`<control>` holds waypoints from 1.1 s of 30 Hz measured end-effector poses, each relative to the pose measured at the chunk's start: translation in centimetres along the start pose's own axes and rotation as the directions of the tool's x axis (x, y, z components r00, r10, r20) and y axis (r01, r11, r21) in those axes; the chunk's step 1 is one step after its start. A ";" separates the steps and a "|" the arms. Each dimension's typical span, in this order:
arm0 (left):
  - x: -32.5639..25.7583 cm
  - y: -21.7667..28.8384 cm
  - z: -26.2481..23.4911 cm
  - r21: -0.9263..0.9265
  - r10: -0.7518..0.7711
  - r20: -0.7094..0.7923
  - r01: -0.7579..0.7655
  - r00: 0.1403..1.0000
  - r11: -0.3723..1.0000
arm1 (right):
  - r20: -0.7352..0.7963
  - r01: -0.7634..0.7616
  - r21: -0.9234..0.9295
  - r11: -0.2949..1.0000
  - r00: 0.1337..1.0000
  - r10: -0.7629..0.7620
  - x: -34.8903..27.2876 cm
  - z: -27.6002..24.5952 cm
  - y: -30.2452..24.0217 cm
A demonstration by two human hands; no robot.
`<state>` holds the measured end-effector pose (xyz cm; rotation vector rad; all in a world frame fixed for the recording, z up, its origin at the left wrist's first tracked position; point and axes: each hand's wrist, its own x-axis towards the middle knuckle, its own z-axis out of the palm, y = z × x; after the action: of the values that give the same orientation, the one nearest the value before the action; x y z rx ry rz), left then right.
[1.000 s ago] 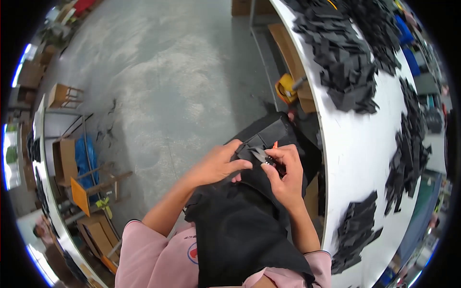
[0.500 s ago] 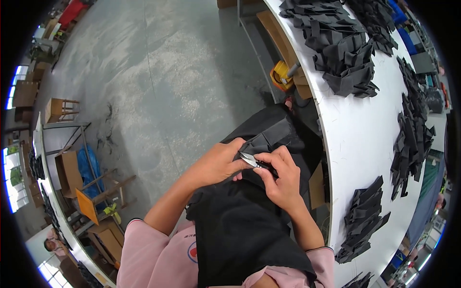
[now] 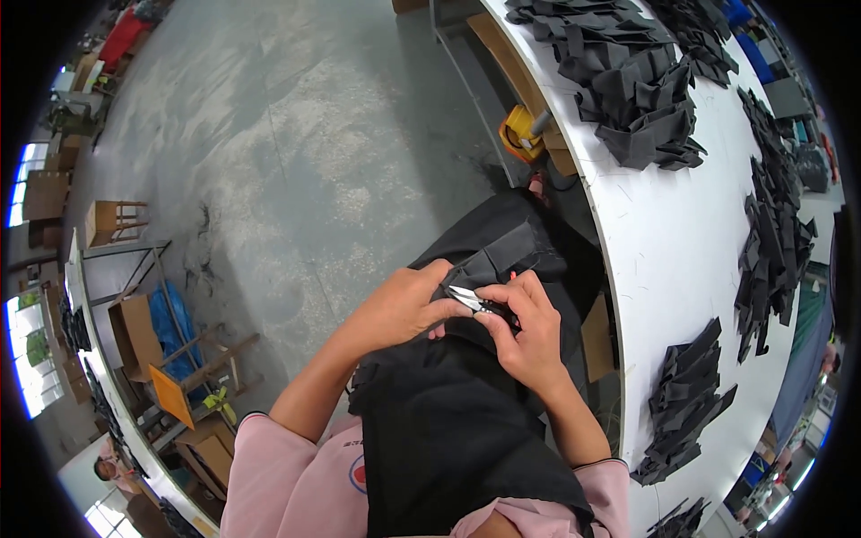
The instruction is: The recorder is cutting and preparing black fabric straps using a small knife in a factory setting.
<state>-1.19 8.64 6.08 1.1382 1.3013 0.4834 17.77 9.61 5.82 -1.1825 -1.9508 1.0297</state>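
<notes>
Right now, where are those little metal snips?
In the head view, the small metal snips sit near the middle, pinched between the left hand and right hand, over the dark fabric piece on the lap.

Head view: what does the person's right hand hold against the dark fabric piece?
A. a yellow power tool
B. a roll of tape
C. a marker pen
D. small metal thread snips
D: the right hand pinches small silvery snips at the edge of the dark fabric piece, which the left hand steadies above the person's lap.
</notes>
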 end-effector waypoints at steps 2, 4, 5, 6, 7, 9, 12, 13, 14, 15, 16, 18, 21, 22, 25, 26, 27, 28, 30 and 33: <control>0.1 0.0 -0.1 0.019 0.023 0.037 -0.024 0.999 1.000 | -0.004 0.033 0.007 0.999 0.999 -0.033 0.1 0.1 0.2; -0.1 0.4 -0.3 0.026 0.026 0.039 -0.027 0.999 0.999 | 0.008 0.029 0.005 1.000 1.000 -0.029 0.2 0.0 -0.1; -0.2 0.6 -0.4 0.031 0.031 0.043 -0.032 0.999 0.999 | 0.019 0.023 -0.001 1.000 1.000 -0.023 0.2 0.0 -0.2; -0.2 0.5 -0.4 0.034 0.034 0.044 -0.036 0.998 0.999 | 0.015 0.025 -0.003 1.000 1.000 -0.025 0.2 0.0 -0.1; -0.2 0.4 -0.4 0.052 0.029 0.059 -0.032 0.998 0.998 | 0.018 0.061 -0.027 0.998 0.998 -0.061 0.2 0.0 0.0; -0.1 0.4 -0.5 0.073 0.038 0.080 -0.044 0.996 0.996 | 0.011 0.099 -0.063 0.993 0.995 -0.099 0.2 -0.2 0.0; 0.2 0.4 -0.3 -0.023 0.028 0.077 -0.026 0.997 0.999 | -0.179 -0.001 0.180 0.984 0.983 0.034 -0.2 0.2 0.1; 0.5 -0.1 -0.1 -0.181 0.001 0.013 0.002 1.000 0.983 | -0.191 0.009 0.170 0.985 0.981 0.024 -0.1 0.2 0.8; 0.7 -0.2 0.1 -0.338 -0.037 -0.044 0.020 0.998 0.941 | -0.116 -0.073 0.267 0.961 0.987 0.107 0.0 0.2 1.4; 0.7 -0.1 0.1 -0.333 -0.027 -0.047 0.009 0.999 0.943 | -0.026 -0.160 0.360 0.919 0.983 0.181 0.3 0.3 1.8; 0.8 0.0 0.1 -0.434 -0.027 -0.064 -0.003 0.998 0.901 | -0.008 -0.171 0.341 0.924 0.983 0.185 0.2 -0.5 1.1; 0.7 0.0 -0.1 -0.527 -0.025 -0.088 -0.025 0.996 0.849 | -0.091 -0.168 0.364 0.916 0.972 0.215 -0.5 -1.7 0.4; 0.4 -0.3 -0.1 -0.642 0.000 -0.093 -0.060 0.996 0.764 | -0.213 -0.165 0.241 0.956 0.953 0.218 0.8 -2.3 0.5; 0.4 -0.3 0.0 -0.658 0.000 -0.076 -0.050 0.997 0.751 | -0.230 -0.094 0.170 0.981 0.964 0.132 1.6 -2.3 0.4; 0.3 -0.2 0.0 -0.702 0.006 -0.060 -0.046 0.998 0.710 | -0.244 0.009 0.032 0.999 0.970 -0.001 3.4 -1.4 -0.1; 0.3 -0.2 0.0 -0.730 0.012 -0.053 -0.047 0.999 0.682 | -0.247 0.033 -0.035 0.999 0.968 -0.041 3.8 -1.1 -0.1; 0.2 0.0 0.0 -0.730 0.011 -0.056 -0.049 0.998 0.682 | -0.246 0.035 -0.033 0.999 0.968 -0.043 4.2 -0.9 -0.1; 0.1 0.1 -0.1 -0.733 0.010 -0.046 -0.040 0.999 0.679 | -0.261 0.065 -0.087 0.994 0.961 -0.086 4.5 -0.7 0.1; -0.1 0.1 -0.3 -0.737 0.005 -0.037 -0.030 0.999 0.675 | -0.274 0.093 -0.138 0.986 0.953 -0.128 4.7 -0.4 0.2; -0.1 0.1 -0.4 -0.762 -0.002 -0.029 -0.021 1.000 0.647 | -0.246 0.083 -0.160 0.984 0.962 -0.121 4.6 -0.4 0.0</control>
<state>-1.57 8.79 6.30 0.4083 0.9379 0.9539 16.26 13.92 6.52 -1.2147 -1.8856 0.6519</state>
